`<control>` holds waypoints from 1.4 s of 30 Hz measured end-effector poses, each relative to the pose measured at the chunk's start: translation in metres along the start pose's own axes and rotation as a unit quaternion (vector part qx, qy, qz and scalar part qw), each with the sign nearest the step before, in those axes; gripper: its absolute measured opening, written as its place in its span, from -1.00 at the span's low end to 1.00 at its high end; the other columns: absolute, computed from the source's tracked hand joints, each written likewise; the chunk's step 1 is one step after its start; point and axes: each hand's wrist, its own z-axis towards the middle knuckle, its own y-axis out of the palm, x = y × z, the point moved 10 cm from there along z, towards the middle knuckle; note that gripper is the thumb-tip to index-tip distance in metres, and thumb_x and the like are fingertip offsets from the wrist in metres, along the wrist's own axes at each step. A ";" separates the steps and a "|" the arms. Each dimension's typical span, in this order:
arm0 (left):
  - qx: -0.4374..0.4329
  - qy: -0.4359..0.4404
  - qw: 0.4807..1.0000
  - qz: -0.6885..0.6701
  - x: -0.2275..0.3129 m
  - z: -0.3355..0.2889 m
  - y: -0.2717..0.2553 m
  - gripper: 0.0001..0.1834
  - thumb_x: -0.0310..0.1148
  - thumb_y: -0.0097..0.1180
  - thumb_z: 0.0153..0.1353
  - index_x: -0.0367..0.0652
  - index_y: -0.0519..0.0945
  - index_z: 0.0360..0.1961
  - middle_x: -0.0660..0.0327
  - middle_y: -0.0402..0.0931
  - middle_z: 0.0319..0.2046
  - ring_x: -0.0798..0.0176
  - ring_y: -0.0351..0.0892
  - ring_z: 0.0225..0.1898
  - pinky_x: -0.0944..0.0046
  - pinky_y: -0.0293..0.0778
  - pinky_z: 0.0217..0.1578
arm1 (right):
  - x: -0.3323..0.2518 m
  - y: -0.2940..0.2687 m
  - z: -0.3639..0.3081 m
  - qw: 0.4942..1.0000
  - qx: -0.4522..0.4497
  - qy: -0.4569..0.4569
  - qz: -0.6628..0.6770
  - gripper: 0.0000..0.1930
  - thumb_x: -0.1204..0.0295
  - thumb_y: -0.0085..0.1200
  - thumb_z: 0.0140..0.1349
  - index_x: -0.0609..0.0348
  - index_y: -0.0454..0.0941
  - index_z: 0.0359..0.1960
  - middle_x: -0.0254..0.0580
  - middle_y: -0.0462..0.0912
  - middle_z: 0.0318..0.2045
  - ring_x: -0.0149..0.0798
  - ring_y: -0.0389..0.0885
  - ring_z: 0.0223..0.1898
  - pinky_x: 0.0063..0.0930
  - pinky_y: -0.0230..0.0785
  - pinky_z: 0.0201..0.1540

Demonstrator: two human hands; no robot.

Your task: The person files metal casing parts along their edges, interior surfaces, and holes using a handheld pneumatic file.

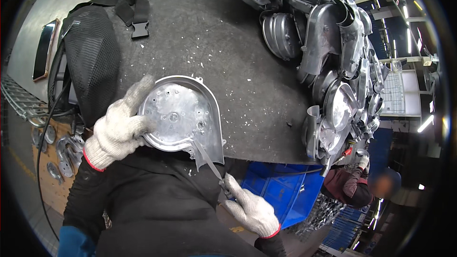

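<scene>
A silver cast-metal housing (176,114), shaped like a blower shell with a round pan and a side spout, rests near the table's front edge. My left hand (119,126), in a white knit glove with a red cuff, grips its left rim between thumb and fingers. My right hand (250,209), gloved the same way, is closed round the handle of a narrow flat file (207,160). The file's tip touches the inner edge of the housing where the pan meets the spout. Most of its handle is hidden in the glove.
Many similar metal housings (328,43) are heaped along the table's right side. A black mesh bag (93,57) and a phone (45,50) lie at left. Pale flakes dot the dark mat (190,19). A blue bin (281,190) stands below the edge; a co-worker (352,185) is beyond.
</scene>
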 end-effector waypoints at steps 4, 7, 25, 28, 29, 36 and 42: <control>0.005 -0.031 0.996 -0.081 -0.010 -0.005 0.003 -0.35 -0.57 0.43 -0.30 -0.19 0.69 0.00 -0.38 0.37 0.39 -0.23 0.68 0.15 0.13 0.66 -0.05 | -0.008 -0.015 0.014 0.996 -0.050 -0.014 -0.076 -0.28 0.05 0.06 0.49 -0.35 0.09 0.63 0.06 0.72 -0.18 0.18 0.76 -0.21 -0.02 0.65 -0.13; 0.011 0.044 0.999 -0.002 -0.004 0.001 0.003 -0.14 -0.63 0.35 -0.08 -0.23 0.52 0.38 -0.21 0.45 0.36 0.15 0.72 -0.04 0.22 0.66 -0.17 | -0.002 -0.027 0.013 0.998 -0.033 -0.026 -0.054 -0.29 0.11 0.08 0.48 -0.33 0.12 0.62 0.07 0.73 -0.16 0.16 0.77 -0.21 -0.04 0.65 -0.12; 0.017 0.010 0.998 -0.058 -0.003 0.003 -0.001 -0.45 -0.33 0.55 -0.54 -0.21 0.70 -0.34 -0.45 0.40 0.34 -0.50 0.54 0.26 -0.18 0.51 0.24 | -0.015 -0.007 0.010 0.986 -0.040 0.071 0.143 -0.25 0.12 0.07 0.49 -0.21 0.05 0.65 -0.03 0.68 0.23 0.08 0.80 -0.13 -0.19 0.59 0.08; 0.009 0.026 0.999 -0.017 0.001 0.000 0.003 -0.41 -0.17 0.58 -0.56 -0.16 0.69 -0.36 -0.48 0.41 0.31 -0.60 0.48 0.27 -0.35 0.42 0.29 | -0.017 -0.009 0.004 0.970 0.016 0.126 0.207 -0.25 0.26 0.07 0.45 -0.09 0.10 0.65 -0.01 0.77 -0.10 -0.13 0.78 -0.29 -0.28 0.59 -0.06; 0.011 0.023 1.000 -0.005 0.002 0.000 0.003 -0.41 -0.18 0.58 -0.56 -0.16 0.70 -0.36 -0.48 0.41 0.31 -0.60 0.48 0.27 -0.34 0.42 0.29 | -0.014 -0.004 0.003 0.970 0.018 0.130 0.207 -0.25 0.26 0.07 0.45 -0.09 0.10 0.65 -0.01 0.77 -0.10 -0.13 0.78 -0.29 -0.28 0.59 -0.06; 0.034 0.015 0.999 -0.019 0.002 0.002 -0.001 -0.39 -0.25 0.51 -0.66 -0.18 0.64 -0.37 -0.46 0.45 0.29 -0.54 0.51 0.28 -0.37 0.40 0.33 | -0.030 -0.011 0.014 0.959 0.001 0.212 0.189 -0.24 0.20 0.08 0.46 -0.13 0.08 0.65 0.15 0.74 0.08 0.17 0.77 0.02 -0.17 0.55 0.11; 0.037 0.008 0.999 -0.037 0.003 0.005 -0.002 -0.42 -0.24 0.48 -0.68 -0.19 0.64 -0.44 -0.45 0.51 0.23 -0.53 0.56 0.23 -0.31 0.46 0.30 | -0.022 -0.012 0.010 0.966 0.034 0.202 0.159 -0.25 0.19 0.06 0.46 -0.16 0.09 0.65 0.22 0.71 0.12 0.24 0.73 0.10 -0.12 0.52 0.13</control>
